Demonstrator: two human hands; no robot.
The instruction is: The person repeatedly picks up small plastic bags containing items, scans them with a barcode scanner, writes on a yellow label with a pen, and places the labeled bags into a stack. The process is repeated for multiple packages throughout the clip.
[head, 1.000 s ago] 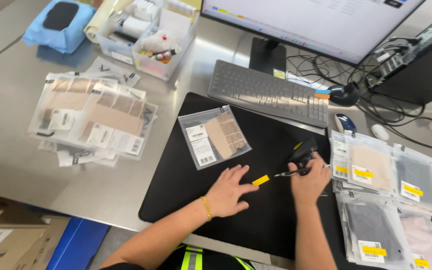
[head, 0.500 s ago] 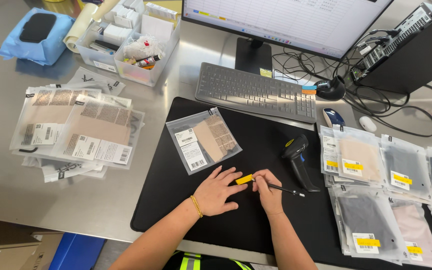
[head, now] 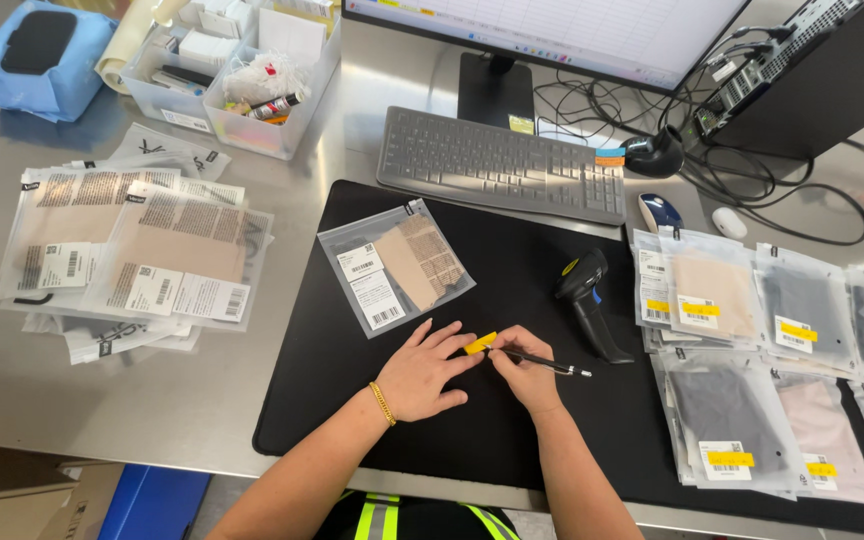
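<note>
- My right hand (head: 527, 368) has come off the black handheld scanner (head: 586, 300) and now grips a thin black pen (head: 542, 362).
- My left hand (head: 427, 368), fingers spread, pins the small yellow label (head: 480, 343) on the black mat (head: 512, 420).
- The clear bagged tan fabric (head: 394, 265) lies just beyond.

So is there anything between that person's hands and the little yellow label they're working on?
Nothing visible. The left hand pins the yellow label against the black mat, and the right hand has its pen tip right at it. The scanner and the clear bag lie apart.
</note>
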